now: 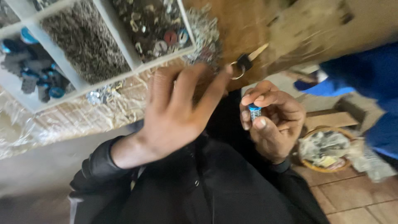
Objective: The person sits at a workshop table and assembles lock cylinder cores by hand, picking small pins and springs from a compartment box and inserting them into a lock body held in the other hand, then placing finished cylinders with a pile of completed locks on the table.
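Left hand [174, 112]: grip wide, fingers spread, back to the camera, reaching toward a key on a ring [242, 65] at the bench [244, 29] edge; contact blurred. Right hand [271, 118]: grip narrow, pinching a small blue-capped cylinder [254, 111] upright at chest height, likely for inspection. White divided tray [103, 39] holds sorted small parts.

A black long-sleeved jacket is worn, its fabric smooth and slightly shiny. The left sleeve [99, 164] is ended by a thick, gathered cuff at the wrist, and a pale stripe is seen along its lower edge near the bottom of the view. The right sleeve [290, 178] is closed by a narrower dark cuff. A small round metal snap [196, 183] is set on the jacket front. Both hands are left bare, without gloves, rings or watch.
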Demonstrator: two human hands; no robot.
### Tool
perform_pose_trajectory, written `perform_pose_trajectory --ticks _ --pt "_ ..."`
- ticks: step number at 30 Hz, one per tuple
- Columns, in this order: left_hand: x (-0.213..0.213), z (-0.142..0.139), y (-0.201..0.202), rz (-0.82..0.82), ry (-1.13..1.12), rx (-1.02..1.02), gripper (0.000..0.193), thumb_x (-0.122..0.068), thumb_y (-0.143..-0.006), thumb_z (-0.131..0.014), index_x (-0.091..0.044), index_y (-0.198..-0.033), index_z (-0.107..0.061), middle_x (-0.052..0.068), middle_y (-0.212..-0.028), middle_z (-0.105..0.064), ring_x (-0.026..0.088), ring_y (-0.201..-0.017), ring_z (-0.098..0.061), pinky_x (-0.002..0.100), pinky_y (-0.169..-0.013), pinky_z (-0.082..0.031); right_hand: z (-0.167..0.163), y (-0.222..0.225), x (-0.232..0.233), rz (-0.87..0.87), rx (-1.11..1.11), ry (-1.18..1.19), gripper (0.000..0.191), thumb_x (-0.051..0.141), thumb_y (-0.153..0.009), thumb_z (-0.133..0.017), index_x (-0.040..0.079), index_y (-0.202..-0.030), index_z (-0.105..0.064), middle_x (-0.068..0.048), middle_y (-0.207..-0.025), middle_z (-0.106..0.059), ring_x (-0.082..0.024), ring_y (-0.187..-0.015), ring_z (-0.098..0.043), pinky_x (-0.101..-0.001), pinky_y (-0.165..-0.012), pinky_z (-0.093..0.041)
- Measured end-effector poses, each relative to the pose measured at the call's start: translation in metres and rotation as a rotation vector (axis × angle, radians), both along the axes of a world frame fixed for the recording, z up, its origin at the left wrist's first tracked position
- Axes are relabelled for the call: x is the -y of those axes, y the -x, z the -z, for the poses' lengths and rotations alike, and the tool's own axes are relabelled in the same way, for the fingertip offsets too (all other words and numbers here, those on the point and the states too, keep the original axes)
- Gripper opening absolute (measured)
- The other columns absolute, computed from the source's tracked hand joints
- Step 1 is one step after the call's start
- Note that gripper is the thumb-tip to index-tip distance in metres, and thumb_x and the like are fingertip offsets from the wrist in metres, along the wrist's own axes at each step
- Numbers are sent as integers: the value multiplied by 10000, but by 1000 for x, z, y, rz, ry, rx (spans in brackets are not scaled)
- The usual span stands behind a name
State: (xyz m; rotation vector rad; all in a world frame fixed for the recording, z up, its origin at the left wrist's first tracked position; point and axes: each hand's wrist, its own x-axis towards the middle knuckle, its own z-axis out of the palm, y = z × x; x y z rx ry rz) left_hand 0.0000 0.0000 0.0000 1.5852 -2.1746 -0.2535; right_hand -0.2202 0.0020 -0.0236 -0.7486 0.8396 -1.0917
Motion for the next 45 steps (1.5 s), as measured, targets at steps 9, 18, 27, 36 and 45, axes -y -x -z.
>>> perform_pose_trajectory --ticks 9,18,27,36,45 --pt "-53 0 -78 -67 -427 -1233 281 -9 -835 -704 -12 -1106 -630 218 -1048 -628 291 -1001 -716 425 -821 -596 -21 -24 17 -271 -44 88 154 -28 -994 -702 -37 -1146 -720 -179 -1132 -732 -180 -905 -675 -277 -787 -570" --pt "-91 28 -116 -43 42 -942 250 -89 -848 -782 -73 -1072 -672 155 -912 -630 216 -852 -696 329 -708 -577 -15 -108 -9 -795 53 -165 274 5 -1014 -706 -30 -1275 -632 -69 -1013 -739 -65 -806 -677 -199 -729 -553" --pt "-50 18 -89 321 167 -656 298 -123 -833 -790 -92 -1117 -702 141 -980 -654 215 -897 -689 339 -766 -576 -10 -88 -23 -793 248 -237 131 -7 -1122 -693 -65 -1192 -598 -90 -1048 -670 -89 -909 -681 -205 -819 -570" --pt "-13 -3 -127 199 56 -166 352 -157 -818 -798 -111 -1161 -733 126 -1049 -678 214 -941 -681 349 -824 -574 -42 -79 8 -611 63 68 396 56 -1032 -734 59 -1394 -574 -34 -1316 -644 -65 -1106 -648 -203 -947 -598" --pt "-9 -18 -182 -237 -205 434 410 -191 -802 -805 -130 -1206 -763 112 -1118 -701 214 -986 -674 359 -881 -572 -53 -47 39 -569 -201 396 190 94 -1052 -763 30 -1202 -664 -61 -1168 -720 -106 -1014 -713 -211 -886 -586"
